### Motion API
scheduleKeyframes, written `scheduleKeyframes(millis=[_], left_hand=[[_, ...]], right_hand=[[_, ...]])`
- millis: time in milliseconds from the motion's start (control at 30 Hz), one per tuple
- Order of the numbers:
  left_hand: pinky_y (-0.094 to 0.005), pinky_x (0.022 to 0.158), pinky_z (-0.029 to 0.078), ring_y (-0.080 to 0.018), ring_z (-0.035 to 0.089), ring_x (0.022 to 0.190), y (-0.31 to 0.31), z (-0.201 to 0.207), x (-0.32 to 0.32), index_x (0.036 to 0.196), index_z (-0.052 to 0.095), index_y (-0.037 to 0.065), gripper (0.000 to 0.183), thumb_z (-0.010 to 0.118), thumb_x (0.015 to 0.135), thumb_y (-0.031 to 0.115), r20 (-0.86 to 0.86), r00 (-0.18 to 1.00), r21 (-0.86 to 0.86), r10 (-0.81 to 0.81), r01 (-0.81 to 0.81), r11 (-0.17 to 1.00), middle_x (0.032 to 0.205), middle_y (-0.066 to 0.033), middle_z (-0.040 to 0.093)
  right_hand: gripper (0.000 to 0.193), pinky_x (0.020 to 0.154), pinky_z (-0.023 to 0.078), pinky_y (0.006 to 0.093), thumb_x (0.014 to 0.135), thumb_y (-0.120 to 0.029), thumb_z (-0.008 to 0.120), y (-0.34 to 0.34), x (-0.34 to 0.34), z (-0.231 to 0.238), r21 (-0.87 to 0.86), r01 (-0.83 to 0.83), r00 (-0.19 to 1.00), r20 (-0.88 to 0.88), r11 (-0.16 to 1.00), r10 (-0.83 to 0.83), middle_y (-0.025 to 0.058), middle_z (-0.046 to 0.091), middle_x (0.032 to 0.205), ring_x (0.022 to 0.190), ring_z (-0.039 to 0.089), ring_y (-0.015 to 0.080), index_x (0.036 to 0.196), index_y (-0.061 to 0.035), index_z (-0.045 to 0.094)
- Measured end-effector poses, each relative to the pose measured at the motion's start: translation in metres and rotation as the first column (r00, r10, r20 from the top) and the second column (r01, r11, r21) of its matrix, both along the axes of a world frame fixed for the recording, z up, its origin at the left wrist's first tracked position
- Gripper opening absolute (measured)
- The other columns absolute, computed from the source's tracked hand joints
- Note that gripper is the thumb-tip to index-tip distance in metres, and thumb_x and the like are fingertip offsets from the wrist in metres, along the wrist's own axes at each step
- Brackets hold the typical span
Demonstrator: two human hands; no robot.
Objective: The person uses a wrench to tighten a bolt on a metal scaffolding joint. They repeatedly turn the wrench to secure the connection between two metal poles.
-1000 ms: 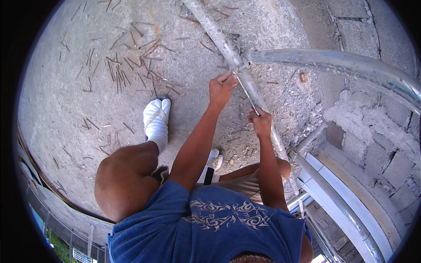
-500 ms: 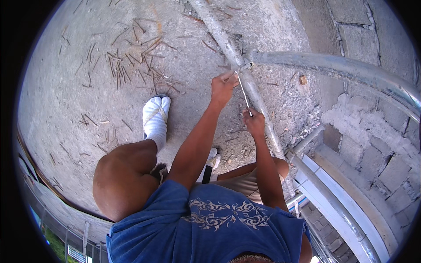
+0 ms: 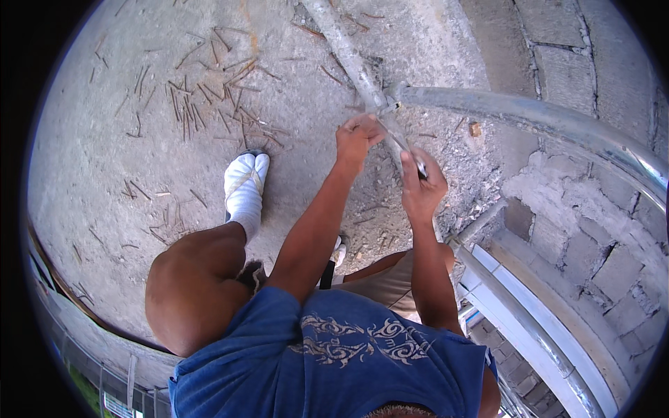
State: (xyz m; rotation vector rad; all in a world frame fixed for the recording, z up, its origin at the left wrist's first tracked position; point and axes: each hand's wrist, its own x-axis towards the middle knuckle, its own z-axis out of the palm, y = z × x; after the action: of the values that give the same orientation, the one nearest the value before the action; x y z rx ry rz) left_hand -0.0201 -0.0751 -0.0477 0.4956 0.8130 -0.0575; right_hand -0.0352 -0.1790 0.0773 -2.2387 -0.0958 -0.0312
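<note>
My left hand [image 3: 357, 138] is closed beside a grey metal pipe [image 3: 348, 56], its fingertips pinched near the joint where a second pipe [image 3: 502, 101] meets it. A slim metal rod-like tool [image 3: 398, 139] slants from those fingertips to my right hand [image 3: 425, 184]. The right fingers are wrapped round its shiny, dark-edged end, over the pipe. Its exact kind is too small to make out. What the left fingertips grip is partly hidden. A small metal clamp piece [image 3: 396, 106] shows at the joint, just beyond the left hand.
Rusty nails or short rods [image 3: 185, 111] litter the concrete floor [image 3: 125, 230] to the left. A concrete block wall [image 3: 557, 76] runs along the right. More pipe [image 3: 536, 320] and a pale board [image 3: 502, 299] lie at lower right. My socked, sandalled foot [image 3: 244, 181] is planted left of centre.
My right hand has swung to the right and slightly away from me with the tool's end, so the tool now slants across the pipe. My left hand stays near the joint, shifted slightly.
</note>
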Motion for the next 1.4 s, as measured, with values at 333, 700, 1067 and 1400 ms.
scheduleKeyframes(millis=[333,700,1067,1400], left_hand=[[-0.0326,0.065,0.051,-0.0177,0.060,0.069,0.031,-0.048,-0.060,0.098,0.058,0.000,0.029,0.063,0.091,0.028,-0.281,0.958,0.044,-0.053,0.068,0.997,0.087,-0.0098,0.061],[-0.0274,0.054,0.045,-0.0122,0.056,0.058,0.058,-0.059,-0.071,0.081,0.056,0.004,0.022,0.062,0.092,0.023,-0.322,0.945,0.145,-0.058,0.110,0.983,0.073,-0.0042,0.059],[-0.0261,0.053,0.045,-0.0113,0.055,0.058,0.054,-0.055,-0.072,0.085,0.059,0.002,0.021,0.063,0.091,0.021,-0.302,0.942,0.210,-0.148,0.217,0.953,0.074,-0.0041,0.060],[-0.0245,0.055,0.044,-0.0108,0.054,0.060,0.045,-0.055,-0.071,0.094,0.062,-0.001,0.022,0.062,0.090,0.021,-0.252,0.925,0.282,-0.286,0.353,0.892,0.078,-0.0044,0.061]], right_hand=[[0.023,0.071,0.050,0.0421,0.090,-0.025,0.059,0.165,0.116,-0.123,-0.615,-0.305,0.904,0.054,0.727,0.424,0.0093,0.055,0.086,0.084,0.059,0.0288,0.091,-0.0034,0.067],[0.049,0.067,0.055,0.0404,0.085,-0.010,0.052,0.136,0.101,-0.163,-0.822,-0.426,0.727,-0.063,0.377,0.684,0.0146,0.058,0.101,0.085,0.063,0.0287,0.131,0.0036,0.049],[0.031,0.078,0.052,0.0461,0.082,-0.005,0.051,0.156,0.103,-0.130,-0.536,-0.472,0.875,-0.189,0.700,0.446,0.0208,0.062,0.100,0.092,0.064,0.0382,0.113,-0.0029,0.058],[0.034,0.072,0.055,0.0422,0.086,-0.011,0.050,0.142,0.086,-0.166,-0.790,-0.354,0.808,0.011,0.500,0.589,0.0165,0.065,0.094,0.083,0.067,0.0317,0.116,0.0016,0.058]])
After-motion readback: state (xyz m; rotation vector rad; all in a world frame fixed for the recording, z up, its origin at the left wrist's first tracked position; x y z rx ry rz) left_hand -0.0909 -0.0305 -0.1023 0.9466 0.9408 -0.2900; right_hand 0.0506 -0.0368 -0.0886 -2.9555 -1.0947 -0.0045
